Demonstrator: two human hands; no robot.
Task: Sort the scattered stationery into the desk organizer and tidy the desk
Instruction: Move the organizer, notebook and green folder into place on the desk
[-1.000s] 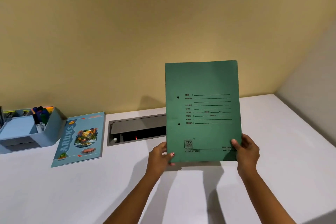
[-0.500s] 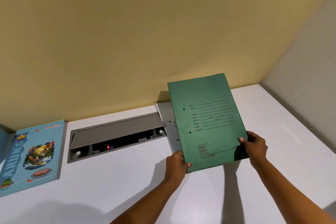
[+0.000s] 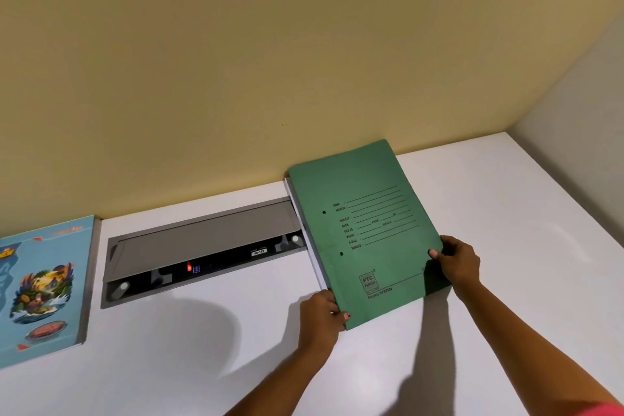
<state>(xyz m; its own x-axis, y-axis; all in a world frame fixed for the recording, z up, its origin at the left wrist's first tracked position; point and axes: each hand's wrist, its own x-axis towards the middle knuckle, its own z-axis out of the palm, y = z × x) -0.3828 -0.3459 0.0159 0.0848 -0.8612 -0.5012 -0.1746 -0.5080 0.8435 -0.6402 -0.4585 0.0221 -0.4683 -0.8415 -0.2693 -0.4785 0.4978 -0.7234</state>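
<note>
Right of the grey cable hatch [image 3: 202,246], a good deal is hidden from me. The green folder [image 3: 364,233] covers the hatch's right end and a white and grey sheaf [image 3: 316,260], which shows only as a thin strip along the folder's left edge. Left of the hatch, a blue book [image 3: 44,287] is cut off by the frame and I cannot read its title. On the folder's cover I can make out "PTC" and "FILING SYSTEM", but the form lines are too blurred to read. I cannot tell whether the folder's far edge touches the desk [image 3: 506,213].

I hold the folder tilted, with its near end raised off the desk, just right of the hatch. My left hand [image 3: 320,314] grips its near left corner, thumb curled on top and fingers tucked underneath, out of sight. My right hand [image 3: 459,263] pinches the right edge close to the near right corner, thumb on the cover and the rest behind it.

The folder's far corner stands close against the yellow wall [image 3: 270,61] behind the hatch. From its right edge, white desk runs to the grey side wall [image 3: 574,128]. Nearer me than the hatch, the desk carries only the shadows of my arms.
</note>
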